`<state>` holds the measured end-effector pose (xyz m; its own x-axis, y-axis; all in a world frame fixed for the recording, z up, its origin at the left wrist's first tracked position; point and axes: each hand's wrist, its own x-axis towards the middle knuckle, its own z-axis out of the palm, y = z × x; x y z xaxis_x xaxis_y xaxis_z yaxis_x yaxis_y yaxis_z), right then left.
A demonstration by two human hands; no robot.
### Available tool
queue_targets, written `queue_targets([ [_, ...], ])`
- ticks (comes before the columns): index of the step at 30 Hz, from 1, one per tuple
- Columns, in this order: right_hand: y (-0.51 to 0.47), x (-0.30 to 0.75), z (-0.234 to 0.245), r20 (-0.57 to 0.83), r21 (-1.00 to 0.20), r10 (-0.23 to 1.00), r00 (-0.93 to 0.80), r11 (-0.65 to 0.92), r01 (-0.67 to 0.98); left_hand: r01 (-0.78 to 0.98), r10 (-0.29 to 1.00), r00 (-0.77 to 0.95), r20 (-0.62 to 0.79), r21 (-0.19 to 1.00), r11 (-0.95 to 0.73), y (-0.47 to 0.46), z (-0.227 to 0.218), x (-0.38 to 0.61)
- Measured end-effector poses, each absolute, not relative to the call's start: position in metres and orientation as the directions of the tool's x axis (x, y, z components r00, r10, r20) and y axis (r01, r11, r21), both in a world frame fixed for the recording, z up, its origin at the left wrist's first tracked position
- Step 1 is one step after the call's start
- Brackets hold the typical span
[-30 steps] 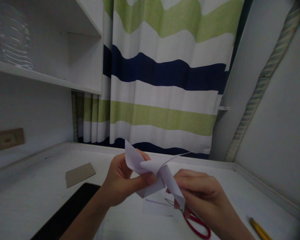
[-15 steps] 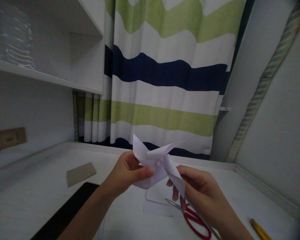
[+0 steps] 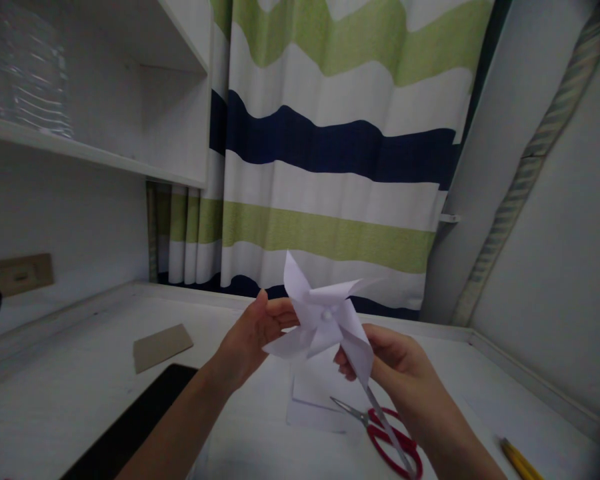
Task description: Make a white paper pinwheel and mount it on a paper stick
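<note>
A white paper pinwheel (image 3: pixel 326 317) with curled blades stands tilted in front of me, its thin stick (image 3: pixel 387 423) running down to the right. My right hand (image 3: pixel 397 370) is closed on it, with the fingertips partly hidden behind the right blade. To the left, my left hand (image 3: pixel 250 337) is open beside the pinwheel, thumb raised and fingers apart; some of its fingertips pass behind a blade. Red-handled scissors (image 3: pixel 395 440) lie on the desk under the stick, partly covered by it. Beneath the pinwheel lie white paper sheets (image 3: pixel 313 393).
On the left of the white desk (image 3: pixel 250 433) are a black flat object (image 3: pixel 135 420) and a grey-brown card (image 3: pixel 163 348). Yellow pencils or pens (image 3: pixel 520 460) lie at the right front. A striped curtain (image 3: pixel 330 193) hangs behind, and a white shelf (image 3: pixel 95 152) juts out at upper left.
My left hand has let go of the paper, its thumb now lifted off. The pinwheel's blades have turned and it sits slightly higher and further right, with more of the stick showing.
</note>
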<state>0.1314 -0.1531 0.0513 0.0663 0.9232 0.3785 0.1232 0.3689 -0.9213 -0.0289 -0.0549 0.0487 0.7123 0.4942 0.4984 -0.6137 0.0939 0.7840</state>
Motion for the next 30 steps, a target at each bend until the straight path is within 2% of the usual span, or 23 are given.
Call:
queue_targets([
  [3,-0.151,0.129,0.050,0.350,-0.935,0.934,0.075,0.344,0.083,-0.612,0.521,0.699,0.490,0.787,0.080,-0.056,0.047,-0.028],
  [9,-0.146,0.123,0.043,0.269,-0.958,0.963,-0.025,0.265,-0.111,-0.564,0.606,0.624,0.494,0.821,-0.088,-0.053,0.039,-0.022],
  [14,-0.144,0.121,0.041,0.210,-0.961,0.976,-0.058,0.195,-0.197,-0.620,0.590,0.584,0.557,0.776,-0.119,-0.053,0.038,-0.015],
  [20,-0.144,0.117,0.042,0.208,-0.972,0.975,-0.074,0.197,-0.132,-0.607,0.608,0.592,0.529,0.789,-0.095,-0.056,0.038,-0.014],
  [26,-0.145,0.109,0.038,0.217,-0.969,0.973,-0.082,0.205,-0.136,-0.539,0.631,0.624,0.461,0.839,-0.079,-0.065,0.043,-0.014],
  [30,-0.141,0.112,0.037,0.273,-0.962,0.962,-0.018,0.273,-0.017,-0.567,0.640,0.629,0.441,0.824,-0.010,-0.059,0.038,-0.013],
])
